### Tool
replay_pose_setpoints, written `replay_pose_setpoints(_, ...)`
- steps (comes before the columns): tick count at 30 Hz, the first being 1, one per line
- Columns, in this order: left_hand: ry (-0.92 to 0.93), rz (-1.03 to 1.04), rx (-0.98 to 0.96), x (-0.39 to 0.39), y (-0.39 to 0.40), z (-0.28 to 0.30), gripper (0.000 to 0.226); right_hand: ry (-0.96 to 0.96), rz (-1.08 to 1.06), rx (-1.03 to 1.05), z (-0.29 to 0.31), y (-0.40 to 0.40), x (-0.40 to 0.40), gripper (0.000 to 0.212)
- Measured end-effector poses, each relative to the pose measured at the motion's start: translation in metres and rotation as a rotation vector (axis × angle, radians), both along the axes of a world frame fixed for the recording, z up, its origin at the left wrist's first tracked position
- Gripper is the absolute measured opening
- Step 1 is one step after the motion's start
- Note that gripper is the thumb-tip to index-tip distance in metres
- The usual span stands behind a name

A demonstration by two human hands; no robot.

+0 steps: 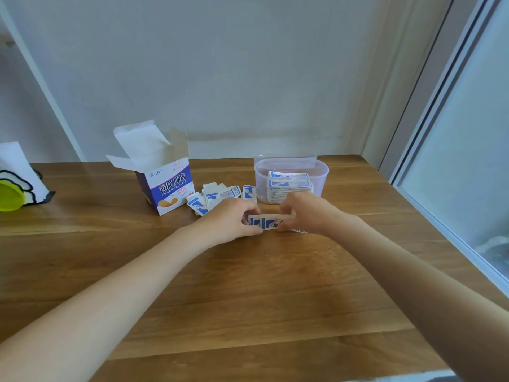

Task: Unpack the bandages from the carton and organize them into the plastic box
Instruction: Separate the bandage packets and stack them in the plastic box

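Both grips meet at the middle of the wooden worktop [248, 285]: the left hand [231, 220] and the right hand [301, 212] each pinch one end of a small bundle of bandages [268, 221], fingers curled round it, with the bundle lying flat just above or on the wood; which of the 2 cannot be told. Just beyond the left hand lies a loose pile of wrapped bandages [217, 195], white with blue print, some overlapping and tilted. Left of that pile stands the carton [168, 188], upright and a little turned, its top flaps open. To the far right of the hands sits the clear plastic box [292, 164], lidless, with a stack of bandages [289, 187] laid flat inside it against the near wall. At the far left edge rest a green round object [9, 195] and a white sheet [16, 166], well apart from everything else.
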State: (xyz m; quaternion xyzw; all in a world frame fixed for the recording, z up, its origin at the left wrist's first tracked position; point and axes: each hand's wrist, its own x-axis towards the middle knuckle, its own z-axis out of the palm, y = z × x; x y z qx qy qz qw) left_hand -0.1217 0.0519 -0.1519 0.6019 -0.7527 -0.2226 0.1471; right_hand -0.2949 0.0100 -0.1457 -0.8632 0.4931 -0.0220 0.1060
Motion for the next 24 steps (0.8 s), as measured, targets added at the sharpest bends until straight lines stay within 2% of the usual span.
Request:
replay_pose_setpoints(4,0.005,-0.007,-0.079,-0.008,-0.002,-0.005,0.009,-0.036,0.008,-0.040,-0.005,0.003,0.003,0.022)
replay_pose_setpoints(9,-0.018,0.033,-0.124,-0.005,-0.004,-0.006,0.013,-0.035,-0.005,-0.022,0.001,0.003,-0.006,0.019)
replay_pose_setpoints(14,0.098,0.138,-0.118,0.005,-0.002,-0.006,0.013,-0.164,0.012,-0.062,0.000,0.006,0.000,0.018)
replay_pose_setpoints(17,0.031,0.139,-0.195,0.007,0.003,-0.010,0.023,-0.151,0.065,-0.129,-0.008,0.012,0.005,0.025)
replay_pose_setpoints(21,-0.185,0.068,-0.263,0.011,0.005,-0.016,0.038,-0.133,0.143,-0.214,-0.017,0.016,0.002,0.031)
replay_pose_setpoints(24,-0.150,0.086,-0.297,0.011,0.002,-0.005,0.038,-0.277,0.102,-0.191,-0.012,0.013,0.001,0.025)
